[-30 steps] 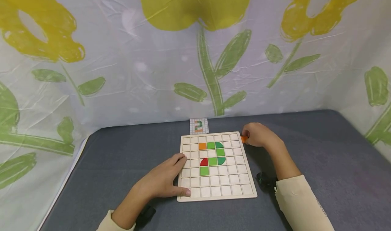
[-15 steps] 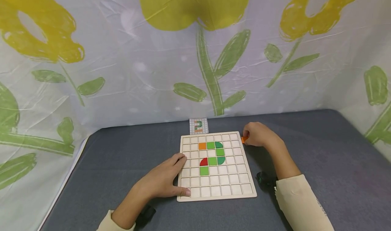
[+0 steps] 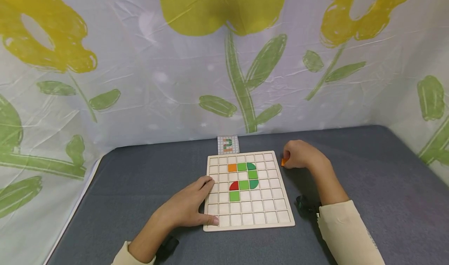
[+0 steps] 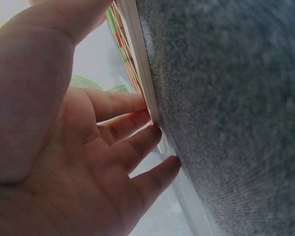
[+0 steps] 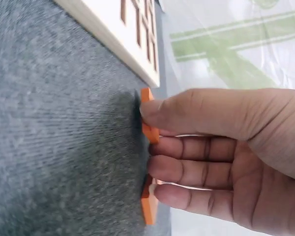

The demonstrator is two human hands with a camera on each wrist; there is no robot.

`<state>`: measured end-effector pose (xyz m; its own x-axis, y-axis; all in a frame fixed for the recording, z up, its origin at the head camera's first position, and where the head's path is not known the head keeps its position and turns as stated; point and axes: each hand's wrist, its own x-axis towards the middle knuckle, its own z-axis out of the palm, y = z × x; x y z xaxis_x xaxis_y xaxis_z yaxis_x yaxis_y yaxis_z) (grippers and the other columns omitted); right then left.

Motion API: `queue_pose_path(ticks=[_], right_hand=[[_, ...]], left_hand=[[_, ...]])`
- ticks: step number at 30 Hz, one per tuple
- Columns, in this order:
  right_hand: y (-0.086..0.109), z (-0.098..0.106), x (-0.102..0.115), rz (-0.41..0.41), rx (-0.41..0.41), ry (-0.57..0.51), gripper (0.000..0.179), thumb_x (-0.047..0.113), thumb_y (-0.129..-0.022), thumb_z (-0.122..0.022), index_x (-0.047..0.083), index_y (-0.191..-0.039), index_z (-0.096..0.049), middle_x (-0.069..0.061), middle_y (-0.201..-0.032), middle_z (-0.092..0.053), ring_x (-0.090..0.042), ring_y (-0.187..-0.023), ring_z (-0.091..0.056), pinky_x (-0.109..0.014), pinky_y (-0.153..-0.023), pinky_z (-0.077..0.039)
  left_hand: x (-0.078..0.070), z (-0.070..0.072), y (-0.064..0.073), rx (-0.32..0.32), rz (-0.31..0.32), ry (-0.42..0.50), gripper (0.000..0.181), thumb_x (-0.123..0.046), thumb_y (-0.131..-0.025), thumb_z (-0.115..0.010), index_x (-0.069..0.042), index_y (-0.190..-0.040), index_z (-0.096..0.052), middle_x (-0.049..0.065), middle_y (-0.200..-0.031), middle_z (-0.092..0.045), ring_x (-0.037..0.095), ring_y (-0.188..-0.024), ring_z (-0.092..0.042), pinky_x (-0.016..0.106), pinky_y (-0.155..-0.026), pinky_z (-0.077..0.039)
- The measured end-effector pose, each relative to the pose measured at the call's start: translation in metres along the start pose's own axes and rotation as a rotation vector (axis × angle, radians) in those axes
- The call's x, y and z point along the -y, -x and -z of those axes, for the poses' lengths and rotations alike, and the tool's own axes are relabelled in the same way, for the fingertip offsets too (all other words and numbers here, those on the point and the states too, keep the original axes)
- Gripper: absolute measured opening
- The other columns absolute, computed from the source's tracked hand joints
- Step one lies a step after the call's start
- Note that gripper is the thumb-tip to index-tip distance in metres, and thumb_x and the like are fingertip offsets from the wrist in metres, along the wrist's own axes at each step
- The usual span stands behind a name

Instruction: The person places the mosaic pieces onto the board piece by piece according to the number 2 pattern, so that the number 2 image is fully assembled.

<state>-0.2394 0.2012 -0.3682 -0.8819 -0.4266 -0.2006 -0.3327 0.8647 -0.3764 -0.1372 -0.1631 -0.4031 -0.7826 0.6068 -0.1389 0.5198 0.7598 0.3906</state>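
A pale wooden grid board [image 3: 257,207] lies on the dark cloth, with orange, green and red tiles set in a curved pattern. My left hand [image 3: 189,204] rests along its left edge, thumb and fingers spread; in the left wrist view, fingertips touch the board's side [image 4: 146,73]. Just right of the board's far right corner, my right hand [image 3: 301,154] pinches an orange tile [image 5: 150,130] between thumb and fingers, close to the cloth. A second orange tile [image 5: 148,204] lies by the little finger. The head view shows only a bit of orange under that hand.
A small printed card [image 3: 228,144] with a coloured grid pattern lies behind the board. Dark cloth [image 3: 151,179] covers the table. A flower-printed curtain [image 3: 175,82] rises at the back and sides. Dark wrist devices [image 3: 304,204] sit under the wrists.
My right hand has shifted slightly right, away from the board's edge, with the orange tile. My left hand and the board have stayed put.
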Motion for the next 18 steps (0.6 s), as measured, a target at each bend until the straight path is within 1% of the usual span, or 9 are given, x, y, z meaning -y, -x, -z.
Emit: queue_pose_path(ticks=[4,8,10,14,18], right_hand=[[0.002,0.001,0.009,0.021,0.047,-0.028,0.009,0.008,-0.081,-0.078,0.008,-0.079,-0.07,-0.001,-0.079,-0.061,-0.018,-0.068,-0.052,-0.032,-0.06,-0.044],[0.003,0.0,0.024,0.068,0.075,-0.042,0.013,0.012,-0.079,-0.084,0.009,-0.081,-0.071,0.001,-0.08,-0.063,-0.017,-0.068,-0.053,-0.032,-0.061,-0.046],[0.003,-0.002,0.032,0.08,0.085,-0.039,0.014,0.011,-0.079,-0.084,0.01,-0.081,-0.07,0.002,-0.08,-0.062,-0.016,-0.069,-0.053,-0.032,-0.061,-0.046],[0.005,-0.006,0.049,0.138,0.09,-0.027,0.015,0.007,-0.076,-0.082,0.01,-0.08,-0.067,0.003,-0.078,-0.06,-0.015,-0.069,-0.052,-0.03,-0.061,-0.045],[0.007,-0.01,0.065,0.164,0.114,-0.042,0.018,0.005,-0.076,-0.082,0.01,-0.08,-0.066,0.003,-0.078,-0.058,-0.014,-0.069,-0.05,-0.029,-0.061,-0.044]], left_hand=[[0.0,0.0,0.0,0.002,0.0,0.002,0.109,-0.068,-0.081,-0.072,0.001,-0.155,-0.032,0.017,-0.157,-0.031,0.035,-0.142,-0.035,0.05,-0.109,-0.038],[0.001,0.0,0.0,0.0,-0.002,0.002,0.109,-0.068,-0.08,-0.071,0.001,-0.155,-0.032,0.017,-0.157,-0.031,0.034,-0.142,-0.036,0.05,-0.109,-0.038],[0.001,0.0,0.0,-0.001,-0.002,0.0,0.109,-0.069,-0.08,-0.071,0.001,-0.155,-0.032,0.016,-0.157,-0.031,0.034,-0.142,-0.036,0.05,-0.109,-0.038],[0.001,-0.001,0.0,0.004,0.005,0.0,0.109,-0.07,-0.08,-0.07,0.0,-0.155,-0.032,0.016,-0.157,-0.03,0.034,-0.142,-0.035,0.05,-0.109,-0.038],[0.001,-0.001,0.0,0.006,0.008,0.0,0.11,-0.07,-0.08,-0.07,0.0,-0.156,-0.032,0.016,-0.158,-0.03,0.034,-0.143,-0.035,0.05,-0.109,-0.038]])
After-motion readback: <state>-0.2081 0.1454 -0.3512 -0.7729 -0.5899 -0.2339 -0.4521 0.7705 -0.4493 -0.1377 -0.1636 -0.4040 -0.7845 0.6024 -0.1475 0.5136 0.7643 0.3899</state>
